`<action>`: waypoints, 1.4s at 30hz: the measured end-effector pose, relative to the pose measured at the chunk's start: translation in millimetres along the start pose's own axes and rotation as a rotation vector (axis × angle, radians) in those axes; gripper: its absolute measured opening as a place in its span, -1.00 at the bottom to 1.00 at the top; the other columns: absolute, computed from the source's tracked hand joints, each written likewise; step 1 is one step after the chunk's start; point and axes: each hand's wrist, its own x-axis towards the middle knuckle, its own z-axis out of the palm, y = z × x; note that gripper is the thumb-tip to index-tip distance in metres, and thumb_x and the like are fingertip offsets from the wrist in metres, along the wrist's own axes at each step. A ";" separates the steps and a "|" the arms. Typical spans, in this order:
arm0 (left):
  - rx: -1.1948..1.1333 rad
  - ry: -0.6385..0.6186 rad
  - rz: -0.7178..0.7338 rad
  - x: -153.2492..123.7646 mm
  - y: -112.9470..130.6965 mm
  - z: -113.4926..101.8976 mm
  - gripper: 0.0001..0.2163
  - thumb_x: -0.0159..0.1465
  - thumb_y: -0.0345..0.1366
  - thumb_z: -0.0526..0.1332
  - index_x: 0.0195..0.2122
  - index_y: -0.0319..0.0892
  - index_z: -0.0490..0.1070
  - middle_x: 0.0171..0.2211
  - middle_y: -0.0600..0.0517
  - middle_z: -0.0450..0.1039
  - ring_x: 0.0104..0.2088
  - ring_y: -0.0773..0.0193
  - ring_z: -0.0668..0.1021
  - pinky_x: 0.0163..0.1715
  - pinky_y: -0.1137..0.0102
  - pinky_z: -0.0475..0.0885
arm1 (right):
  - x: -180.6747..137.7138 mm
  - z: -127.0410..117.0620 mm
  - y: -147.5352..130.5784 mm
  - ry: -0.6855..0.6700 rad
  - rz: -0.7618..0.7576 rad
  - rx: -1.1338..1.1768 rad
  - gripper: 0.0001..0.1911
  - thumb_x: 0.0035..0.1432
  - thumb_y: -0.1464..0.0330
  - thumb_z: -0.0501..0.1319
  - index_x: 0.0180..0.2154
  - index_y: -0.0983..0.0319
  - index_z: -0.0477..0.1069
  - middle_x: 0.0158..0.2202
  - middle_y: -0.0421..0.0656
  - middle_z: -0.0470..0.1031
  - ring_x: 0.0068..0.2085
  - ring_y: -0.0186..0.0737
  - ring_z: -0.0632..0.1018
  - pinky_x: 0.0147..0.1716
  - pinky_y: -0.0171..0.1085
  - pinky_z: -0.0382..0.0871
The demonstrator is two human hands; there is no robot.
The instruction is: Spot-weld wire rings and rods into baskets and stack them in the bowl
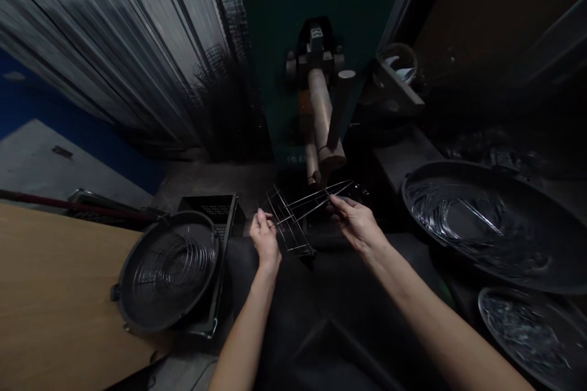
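In the head view, you have a thin wire frame (294, 220) between your hands, in front of the green machine (270, 67) and just below the ends of its thick metal bars (321, 104). Your left hand (266, 238) pinches the frame's left side between thumb and fingers, and your right hand (358, 223) grips the wires at its right end. The light is poor, so you can't fairly tell whether the frame touches the bars. A dark cloth (343, 317) spreads below your forearms. To your left, a round black pan (158, 313) holding wire rings (190, 256) sits on a crate (186, 201), beside a wooden board (59, 293). To your right, a large tray (566, 250) holds shiny wire pieces (477, 217), and nearer you, a smaller bowl (482, 306) holds small metal bits (523, 330).
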 end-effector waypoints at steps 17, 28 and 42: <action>0.032 -0.016 -0.043 8.3 5.7 7.3 -0.58 0.14 0.10 0.19 -0.48 -0.23 0.29 -0.71 0.25 -0.03 -0.73 0.57 0.06 -0.72 0.60 -0.08 | 5.6 9.8 -1.2 0.022 0.039 0.004 -0.86 -0.14 0.54 0.39 -0.52 0.30 0.45 -0.55 -0.23 0.46 -0.53 -0.47 0.48 -0.64 -0.57 0.28; -0.091 -0.036 -0.101 13.8 8.7 11.1 -0.74 0.23 -0.12 0.17 -0.44 -0.23 0.31 -0.69 0.24 -0.01 -0.73 0.55 0.04 -0.72 0.58 -0.09 | -2.4 -15.5 3.0 0.061 0.051 0.002 -0.84 -0.14 0.48 0.42 -0.47 0.29 0.47 -0.49 -0.22 0.48 -0.51 -0.45 0.47 -0.64 -0.54 0.29; -0.078 0.010 -0.120 12.4 1.2 19.3 -0.74 0.30 -0.21 0.08 -0.51 -0.20 0.27 -0.72 0.22 -0.01 -0.72 0.51 0.06 -0.70 0.54 -0.08 | -54.9 -43.1 5.0 -0.216 -0.097 -0.654 -0.61 -0.19 0.05 0.39 -0.53 0.25 0.46 -0.62 -0.23 0.35 -0.57 -0.38 0.34 -0.60 -0.40 0.22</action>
